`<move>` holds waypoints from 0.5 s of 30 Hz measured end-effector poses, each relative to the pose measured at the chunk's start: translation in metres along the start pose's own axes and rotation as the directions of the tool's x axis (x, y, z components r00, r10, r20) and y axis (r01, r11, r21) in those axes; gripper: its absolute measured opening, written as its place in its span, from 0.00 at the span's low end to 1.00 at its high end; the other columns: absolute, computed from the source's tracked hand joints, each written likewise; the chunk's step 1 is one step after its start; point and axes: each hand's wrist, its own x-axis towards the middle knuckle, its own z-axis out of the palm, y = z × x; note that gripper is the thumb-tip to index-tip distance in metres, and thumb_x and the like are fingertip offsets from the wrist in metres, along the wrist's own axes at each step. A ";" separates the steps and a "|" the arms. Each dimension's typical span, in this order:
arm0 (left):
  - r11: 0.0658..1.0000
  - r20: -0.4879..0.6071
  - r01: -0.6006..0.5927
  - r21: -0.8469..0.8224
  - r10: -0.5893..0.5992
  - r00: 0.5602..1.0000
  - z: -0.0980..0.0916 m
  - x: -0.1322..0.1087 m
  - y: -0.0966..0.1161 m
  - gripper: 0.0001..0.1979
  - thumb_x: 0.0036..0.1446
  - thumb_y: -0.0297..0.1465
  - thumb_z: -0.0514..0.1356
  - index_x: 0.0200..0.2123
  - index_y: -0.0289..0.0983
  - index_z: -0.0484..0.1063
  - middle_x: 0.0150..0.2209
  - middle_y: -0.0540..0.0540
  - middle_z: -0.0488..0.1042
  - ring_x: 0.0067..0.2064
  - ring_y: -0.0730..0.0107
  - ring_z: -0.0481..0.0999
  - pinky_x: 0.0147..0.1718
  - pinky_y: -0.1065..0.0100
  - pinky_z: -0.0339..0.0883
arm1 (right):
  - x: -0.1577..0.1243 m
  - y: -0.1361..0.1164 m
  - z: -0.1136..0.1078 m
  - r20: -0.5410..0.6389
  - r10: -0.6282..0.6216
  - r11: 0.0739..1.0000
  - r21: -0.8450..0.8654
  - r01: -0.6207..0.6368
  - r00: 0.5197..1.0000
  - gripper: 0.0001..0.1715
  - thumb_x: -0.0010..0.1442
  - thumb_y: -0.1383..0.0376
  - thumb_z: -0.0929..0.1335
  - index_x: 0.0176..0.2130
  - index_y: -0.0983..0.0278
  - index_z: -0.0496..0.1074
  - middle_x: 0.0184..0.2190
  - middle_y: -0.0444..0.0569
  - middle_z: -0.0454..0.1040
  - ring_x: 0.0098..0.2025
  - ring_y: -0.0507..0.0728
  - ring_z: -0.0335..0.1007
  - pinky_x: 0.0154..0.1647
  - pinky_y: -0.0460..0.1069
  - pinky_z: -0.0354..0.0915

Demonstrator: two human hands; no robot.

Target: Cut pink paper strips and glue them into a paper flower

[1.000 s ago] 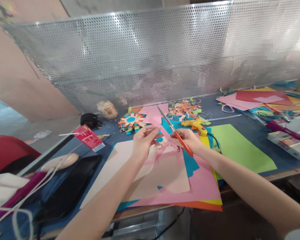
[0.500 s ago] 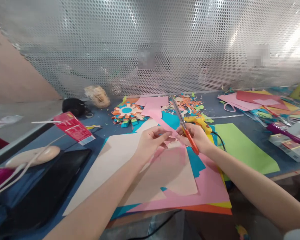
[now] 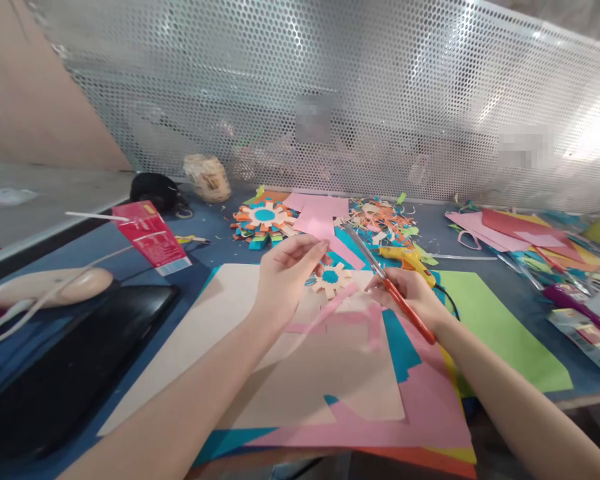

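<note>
My left hand (image 3: 289, 273) is closed, thumb and fingers together at the edge of a small cream paper flower (image 3: 331, 280) with a blue centre. In my right hand (image 3: 409, 293) are scissors (image 3: 397, 290), seen nearly edge-on, with orange-red handles and metal blades pointing away to the upper left. Blurred pink paper strips (image 3: 325, 315) hang or fall between my hands, over a large cream sheet (image 3: 310, 387). Beneath it lie pink, blue, yellow and orange sheets. Behind my left hand rests a larger layered paper flower (image 3: 265, 215).
A yellow glue gun (image 3: 410, 259) lies just beyond my right hand, near a green sheet (image 3: 495, 327). Paper scraps (image 3: 385, 220) are heaped at the back. Left are a red packet (image 3: 153, 237) and a black slab (image 3: 95, 360). A perforated metal panel (image 3: 260, 87) bounds the back.
My hands have moved apart, the right one going right with the scissors. Pink strips have come loose below them, and the small cream flower now shows beside my left fingers.
</note>
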 end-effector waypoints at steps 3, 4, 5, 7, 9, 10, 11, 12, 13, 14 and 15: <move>0.997 -0.015 -0.075 0.016 0.076 0.997 -0.001 0.000 0.001 0.06 0.41 0.31 0.65 0.25 0.36 0.73 0.21 0.51 0.70 0.23 0.77 0.68 0.21 0.73 0.60 | -0.003 -0.003 -0.002 0.068 0.001 1.000 0.004 -0.002 0.998 0.18 0.47 0.52 0.69 0.24 0.65 0.67 0.20 0.43 0.65 0.24 0.51 0.59 0.23 0.45 0.56; 0.995 -0.006 -0.098 0.021 0.098 0.995 -0.001 0.000 0.001 0.06 0.42 0.31 0.65 0.25 0.36 0.73 0.21 0.51 0.70 0.23 0.77 0.68 0.21 0.73 0.60 | -0.003 -0.004 -0.002 0.080 0.000 1.000 0.001 0.000 0.997 0.19 0.47 0.52 0.69 0.23 0.65 0.67 0.20 0.43 0.64 0.24 0.51 0.59 0.22 0.45 0.56; 0.993 0.006 -0.117 0.027 0.117 0.993 -0.002 0.001 0.000 0.06 0.43 0.31 0.65 0.26 0.36 0.73 0.21 0.51 0.70 0.23 0.76 0.68 0.21 0.72 0.60 | -0.004 -0.004 -0.003 0.091 0.000 1.000 -0.005 0.000 0.996 0.19 0.46 0.52 0.69 0.23 0.65 0.66 0.20 0.43 0.64 0.24 0.51 0.59 0.22 0.45 0.56; 0.989 0.028 -0.141 0.036 0.140 0.990 -0.002 0.001 -0.001 0.07 0.43 0.30 0.65 0.28 0.36 0.72 0.22 0.52 0.71 0.23 0.76 0.69 0.21 0.72 0.59 | -0.004 -0.003 -0.002 0.106 0.004 1.000 -0.019 -0.002 0.994 0.20 0.46 0.51 0.69 0.23 0.65 0.66 0.20 0.42 0.63 0.23 0.50 0.59 0.21 0.45 0.55; 0.990 0.030 -0.140 0.036 0.139 0.990 -0.002 0.001 -0.001 0.09 0.43 0.30 0.65 0.30 0.37 0.71 0.22 0.52 0.71 0.23 0.76 0.68 0.21 0.71 0.59 | -0.004 -0.003 -0.002 0.108 0.005 1.000 -0.029 -0.002 0.994 0.20 0.46 0.51 0.69 0.22 0.65 0.66 0.19 0.42 0.62 0.23 0.50 0.58 0.21 0.45 0.54; 0.991 0.023 -0.129 0.035 0.129 0.991 -0.002 0.001 -0.001 0.10 0.42 0.31 0.65 0.31 0.37 0.71 0.22 0.52 0.71 0.22 0.76 0.68 0.21 0.71 0.59 | -0.004 -0.002 -0.001 0.106 0.004 0.999 -0.033 0.000 0.994 0.20 0.46 0.51 0.69 0.22 0.65 0.66 0.19 0.42 0.62 0.23 0.50 0.58 0.21 0.45 0.54; 0.992 0.013 -0.120 0.037 0.119 0.993 -0.001 0.001 -0.001 0.11 0.41 0.31 0.66 0.30 0.37 0.70 0.22 0.52 0.71 0.22 0.76 0.68 0.21 0.71 0.59 | -0.004 -0.002 -0.001 0.103 0.002 0.999 -0.037 0.002 0.995 0.20 0.46 0.50 0.69 0.22 0.65 0.66 0.18 0.42 0.62 0.23 0.50 0.58 0.21 0.45 0.54; 0.993 0.007 -0.112 0.044 0.112 0.994 -0.001 0.001 -0.001 0.11 0.41 0.31 0.66 0.30 0.37 0.69 0.22 0.52 0.71 0.22 0.76 0.68 0.21 0.71 0.60 | -0.003 -0.002 -0.001 0.103 0.002 0.999 -0.040 0.002 0.995 0.20 0.46 0.50 0.69 0.22 0.65 0.66 0.18 0.41 0.62 0.23 0.50 0.58 0.21 0.45 0.54; 0.992 0.001 -0.112 0.052 0.112 0.994 -0.001 0.001 -0.001 0.12 0.40 0.31 0.66 0.30 0.37 0.69 0.22 0.52 0.71 0.22 0.76 0.68 0.21 0.70 0.60 | -0.003 -0.003 -0.001 0.103 0.004 0.999 -0.043 0.000 0.995 0.20 0.46 0.50 0.69 0.22 0.65 0.66 0.18 0.41 0.62 0.22 0.50 0.58 0.21 0.45 0.54; 0.991 -0.002 -0.120 0.063 0.120 0.993 -0.001 0.000 -0.001 0.12 0.40 0.31 0.67 0.30 0.37 0.69 0.22 0.52 0.71 0.22 0.75 0.68 0.21 0.70 0.61 | -0.003 -0.003 -0.001 0.105 0.006 0.999 -0.045 -0.002 0.995 0.20 0.46 0.50 0.68 0.22 0.65 0.66 0.18 0.41 0.61 0.22 0.50 0.58 0.21 0.45 0.54; 0.988 -0.001 -0.135 0.073 0.135 0.991 -0.001 0.000 -0.001 0.13 0.40 0.31 0.66 0.30 0.37 0.69 0.22 0.52 0.72 0.22 0.75 0.69 0.21 0.70 0.62 | -0.003 -0.003 -0.001 0.107 0.010 0.999 -0.047 -0.005 0.994 0.21 0.46 0.50 0.68 0.23 0.65 0.67 0.18 0.41 0.61 0.23 0.50 0.57 0.21 0.45 0.54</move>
